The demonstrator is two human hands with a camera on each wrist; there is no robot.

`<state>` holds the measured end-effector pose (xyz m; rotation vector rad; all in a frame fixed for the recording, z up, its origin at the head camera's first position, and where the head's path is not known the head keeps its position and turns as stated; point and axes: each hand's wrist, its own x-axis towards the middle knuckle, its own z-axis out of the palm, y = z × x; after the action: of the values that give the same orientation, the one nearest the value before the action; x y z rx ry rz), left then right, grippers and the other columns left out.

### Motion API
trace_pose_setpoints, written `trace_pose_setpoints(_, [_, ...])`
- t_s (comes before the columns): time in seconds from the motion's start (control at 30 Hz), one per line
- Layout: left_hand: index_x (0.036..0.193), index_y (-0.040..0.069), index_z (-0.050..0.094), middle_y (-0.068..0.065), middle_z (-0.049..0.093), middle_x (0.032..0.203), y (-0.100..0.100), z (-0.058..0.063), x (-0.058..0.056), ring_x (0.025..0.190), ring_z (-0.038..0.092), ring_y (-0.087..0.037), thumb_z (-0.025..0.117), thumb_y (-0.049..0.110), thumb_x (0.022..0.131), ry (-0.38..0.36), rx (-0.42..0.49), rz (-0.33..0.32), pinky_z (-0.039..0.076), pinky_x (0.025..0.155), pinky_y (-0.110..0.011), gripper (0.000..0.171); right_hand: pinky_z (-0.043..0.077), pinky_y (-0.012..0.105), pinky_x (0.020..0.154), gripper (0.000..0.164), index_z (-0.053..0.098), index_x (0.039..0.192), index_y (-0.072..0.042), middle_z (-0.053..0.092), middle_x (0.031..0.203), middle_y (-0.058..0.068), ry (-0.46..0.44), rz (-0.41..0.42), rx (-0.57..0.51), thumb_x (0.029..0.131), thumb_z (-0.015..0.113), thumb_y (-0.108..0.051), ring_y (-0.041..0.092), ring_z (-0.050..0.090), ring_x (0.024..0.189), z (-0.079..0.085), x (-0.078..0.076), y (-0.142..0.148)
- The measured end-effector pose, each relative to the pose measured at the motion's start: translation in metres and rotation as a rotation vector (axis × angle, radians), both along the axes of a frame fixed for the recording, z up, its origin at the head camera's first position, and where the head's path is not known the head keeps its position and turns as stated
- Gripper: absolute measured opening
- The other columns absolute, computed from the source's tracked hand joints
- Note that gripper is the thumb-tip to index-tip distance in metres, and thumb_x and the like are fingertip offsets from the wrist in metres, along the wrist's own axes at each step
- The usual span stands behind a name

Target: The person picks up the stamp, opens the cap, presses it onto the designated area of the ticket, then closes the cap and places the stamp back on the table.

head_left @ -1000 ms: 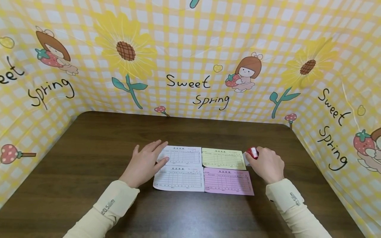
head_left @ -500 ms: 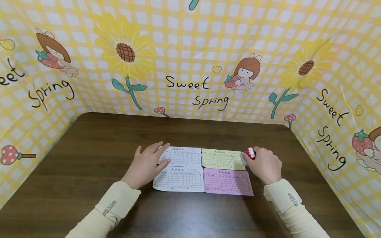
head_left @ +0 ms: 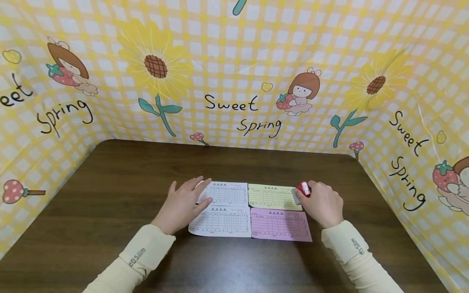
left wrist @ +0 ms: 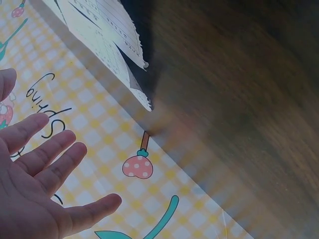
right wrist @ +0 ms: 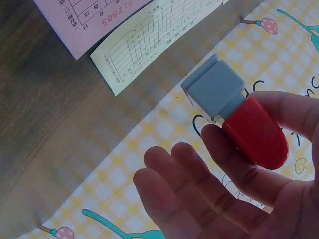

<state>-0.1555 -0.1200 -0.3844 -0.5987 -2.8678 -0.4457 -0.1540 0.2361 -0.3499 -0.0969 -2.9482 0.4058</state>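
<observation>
My right hand [head_left: 325, 202] pinches a stamp with a red handle and grey base [right wrist: 217, 89] between thumb and index finger; the other fingers lie loosely bent in the right wrist view. In the head view the stamp [head_left: 302, 190] overlaps the right end of a yellow form slip [head_left: 269, 196]. Below that slip lies a pink one [head_left: 275, 224]. On the left are two white form slips, an upper one [head_left: 231, 193] and a lower one [head_left: 220, 221]. Over their left edges my left hand [head_left: 183, 203] spreads its fingers and grips nothing.
The brown wooden table [head_left: 157, 162] carries the slips in a two-by-two block. A yellow checked cloth [head_left: 227, 61] with flowers and lettering walls in its back and both sides.
My right hand has moved left with the stamp, from just beside the yellow slip to over its right end. The left hand stays almost where it was, fingers spread.
</observation>
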Motion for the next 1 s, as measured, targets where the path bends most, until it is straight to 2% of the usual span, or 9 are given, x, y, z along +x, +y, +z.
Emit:
trace_pose_setpoints(0.4, [0.147,0.008,0.054,-0.02,0.053,0.147,0.003,-0.001,0.002,0.135,0.051,-0.037,0.067,0.035,0.098,0.011,-0.003,-0.013,0.028,0.105,-0.076,0.057,0.051,0.044,0.054,0.043,0.07,0.105,0.002,0.069,0.089,0.019,-0.006,0.017,0.006,0.093,0.07,-0.039,0.03,0.062,0.067,0.0,0.001,-0.005])
trace_pose_setpoints(0.67, [0.146,0.007,0.055,-0.019,0.054,0.146,0.006,-0.002,0.004,0.135,0.051,-0.036,0.068,0.036,0.098,0.023,-0.001,-0.032,0.028,0.105,-0.076,0.057,0.049,0.042,0.052,0.041,0.07,0.103,0.0,0.07,0.087,0.017,0.001,0.024,0.0,0.092,0.071,-0.039,0.028,0.06,0.064,0.0,0.001,-0.008])
trace_pose_setpoints(1.0, [0.147,0.008,0.053,-0.02,0.052,0.148,0.011,-0.002,0.006,0.137,0.049,-0.038,0.067,0.037,0.098,-0.013,-0.008,-0.041,0.028,0.106,-0.075,0.058,0.048,0.04,0.051,0.041,0.07,0.105,0.0,0.07,0.087,0.017,0.007,0.032,0.008,0.092,0.071,-0.039,0.028,0.061,0.063,0.002,0.002,-0.009])
